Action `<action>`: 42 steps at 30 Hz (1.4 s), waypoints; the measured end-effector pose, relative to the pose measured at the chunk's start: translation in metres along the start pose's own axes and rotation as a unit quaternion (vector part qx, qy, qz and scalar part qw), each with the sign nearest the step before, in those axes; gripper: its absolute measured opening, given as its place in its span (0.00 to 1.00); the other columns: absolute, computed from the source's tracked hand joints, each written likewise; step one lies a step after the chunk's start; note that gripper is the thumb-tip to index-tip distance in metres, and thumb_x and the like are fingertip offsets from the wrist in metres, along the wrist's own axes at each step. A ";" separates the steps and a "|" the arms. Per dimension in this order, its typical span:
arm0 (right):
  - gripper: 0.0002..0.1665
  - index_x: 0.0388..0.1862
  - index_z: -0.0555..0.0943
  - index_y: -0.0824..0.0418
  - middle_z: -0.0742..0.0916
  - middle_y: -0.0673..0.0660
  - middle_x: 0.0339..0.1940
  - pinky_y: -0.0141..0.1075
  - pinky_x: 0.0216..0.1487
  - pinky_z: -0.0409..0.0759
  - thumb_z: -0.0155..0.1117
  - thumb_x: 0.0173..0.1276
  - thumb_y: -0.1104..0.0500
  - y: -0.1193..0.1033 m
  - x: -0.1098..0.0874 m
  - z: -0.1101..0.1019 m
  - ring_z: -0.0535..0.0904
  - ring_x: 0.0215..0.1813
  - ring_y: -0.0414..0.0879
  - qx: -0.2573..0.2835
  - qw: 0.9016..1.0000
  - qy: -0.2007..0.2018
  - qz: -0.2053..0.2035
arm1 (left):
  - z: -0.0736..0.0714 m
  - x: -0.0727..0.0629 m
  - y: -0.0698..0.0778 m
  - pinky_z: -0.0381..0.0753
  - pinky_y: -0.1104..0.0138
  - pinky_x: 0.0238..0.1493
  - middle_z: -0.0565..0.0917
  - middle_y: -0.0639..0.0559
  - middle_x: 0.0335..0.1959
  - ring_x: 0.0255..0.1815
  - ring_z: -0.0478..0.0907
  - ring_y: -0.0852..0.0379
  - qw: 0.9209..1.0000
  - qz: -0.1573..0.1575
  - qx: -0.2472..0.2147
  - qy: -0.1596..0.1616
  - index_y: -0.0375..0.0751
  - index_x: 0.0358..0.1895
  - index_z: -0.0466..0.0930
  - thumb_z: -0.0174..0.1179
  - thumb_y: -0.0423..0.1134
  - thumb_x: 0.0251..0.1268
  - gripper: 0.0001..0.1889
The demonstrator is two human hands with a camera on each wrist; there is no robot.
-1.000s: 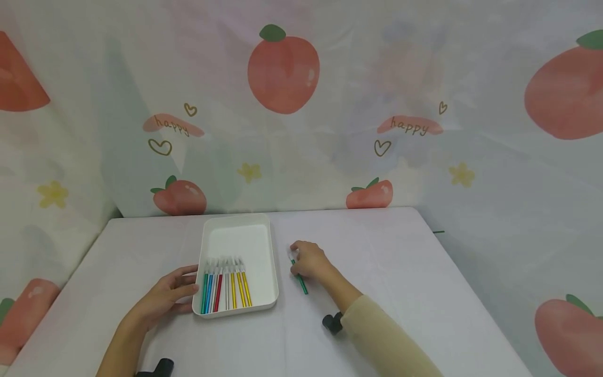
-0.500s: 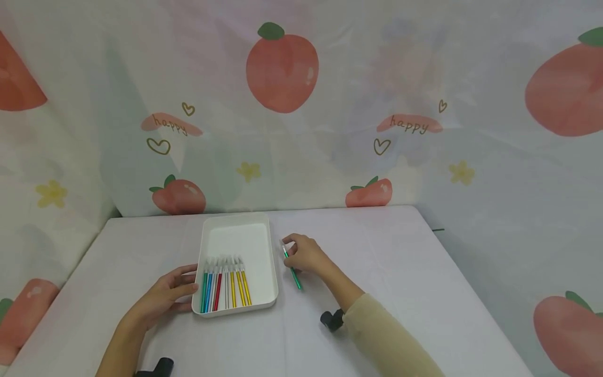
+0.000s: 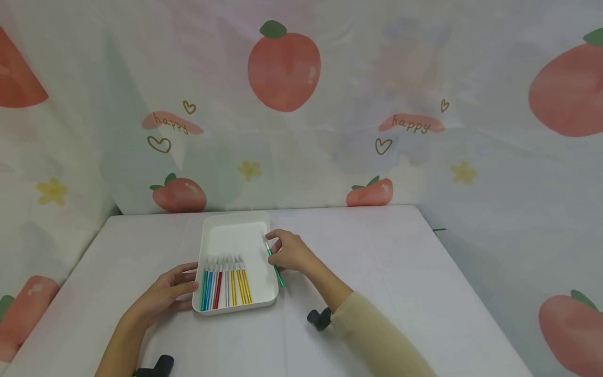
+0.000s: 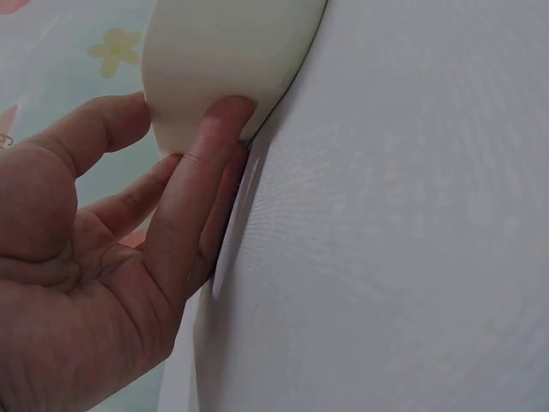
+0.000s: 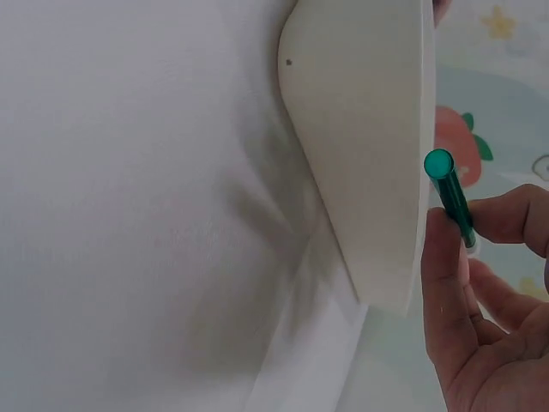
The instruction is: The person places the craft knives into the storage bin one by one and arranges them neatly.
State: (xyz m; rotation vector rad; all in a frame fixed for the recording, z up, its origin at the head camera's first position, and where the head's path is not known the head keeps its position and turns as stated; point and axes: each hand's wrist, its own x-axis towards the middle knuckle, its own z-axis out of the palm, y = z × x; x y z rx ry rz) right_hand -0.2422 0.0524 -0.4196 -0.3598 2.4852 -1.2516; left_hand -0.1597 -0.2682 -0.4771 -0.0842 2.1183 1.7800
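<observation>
My right hand (image 3: 291, 252) pinches a slim green pen-like stick (image 3: 279, 275) with a clear, whitish tip between thumb and fingers. It holds the stick tilted at the right rim of a white rectangular tray (image 3: 235, 235). In the right wrist view the stick's round green end (image 5: 439, 163) points toward the camera, beside the tray's outer wall (image 5: 360, 129). On the tray's left side, my left hand (image 3: 165, 290) touches the wall with extended fingers; the left wrist view has a fingertip (image 4: 230, 112) against that wall. Similar sticks (image 3: 226, 288) in green, blue, red, silver and yellow lie side by side inside.
A white cloth (image 3: 367, 251) covers the table under the tray. Behind it hangs a fabric backdrop (image 3: 320, 157) printed with peaches. Black wrist-worn devices (image 3: 320, 318) are at both forearms, close above the cloth.
My right hand has carried the green stick left, from over the cloth to the tray's right rim, lifting it slightly. My left hand and the tray stay in place.
</observation>
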 end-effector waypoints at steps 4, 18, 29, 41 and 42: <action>0.35 0.67 0.75 0.58 0.82 0.55 0.35 0.36 0.30 0.86 0.70 0.59 0.68 -0.006 0.001 0.008 0.80 0.29 0.45 -0.004 1.000 -0.006 -0.003 | 0.001 0.001 -0.001 0.86 0.53 0.50 0.64 0.30 0.72 0.60 0.79 0.43 1.000 0.001 -0.001 0.002 0.41 0.78 0.54 0.62 0.43 0.70 0.38; 0.35 0.68 0.73 0.57 0.82 0.51 0.30 0.31 0.26 0.82 0.71 0.60 0.66 -0.019 0.000 0.035 0.80 0.26 0.43 -0.081 0.997 -0.011 0.008 | 0.003 0.002 0.000 0.86 0.53 0.50 0.64 0.30 0.72 0.60 0.79 0.43 1.000 -0.007 -0.002 0.007 0.41 0.78 0.54 0.62 0.43 0.70 0.38; 0.37 0.68 0.74 0.57 0.88 0.52 0.44 0.38 0.46 0.84 0.75 0.59 0.60 -0.023 -0.002 0.053 0.83 0.44 0.43 -0.238 0.971 0.008 -0.002 | 0.006 0.003 0.002 0.86 0.54 0.49 0.64 0.30 0.73 0.61 0.79 0.43 1.000 -0.001 0.002 0.003 0.42 0.78 0.54 0.62 0.44 0.70 0.38; 0.32 0.67 0.76 0.58 0.87 0.52 0.42 0.38 0.47 0.84 0.71 0.63 0.63 -0.023 -0.003 0.059 0.83 0.44 0.43 -0.238 0.971 -0.006 -0.006 | 0.005 0.000 0.005 0.86 0.54 0.49 0.63 0.30 0.73 0.60 0.79 0.43 1.000 -0.003 0.004 0.005 0.42 0.78 0.54 0.63 0.44 0.70 0.39; 0.32 0.67 0.76 0.57 0.87 0.52 0.42 0.37 0.45 0.83 0.70 0.63 0.63 -0.022 -0.003 0.058 0.82 0.43 0.42 -0.227 0.974 -0.005 -0.009 | 0.005 0.000 0.005 0.86 0.54 0.49 0.63 0.29 0.73 0.60 0.79 0.43 1.000 -0.003 0.004 0.005 0.42 0.78 0.54 0.63 0.44 0.70 0.39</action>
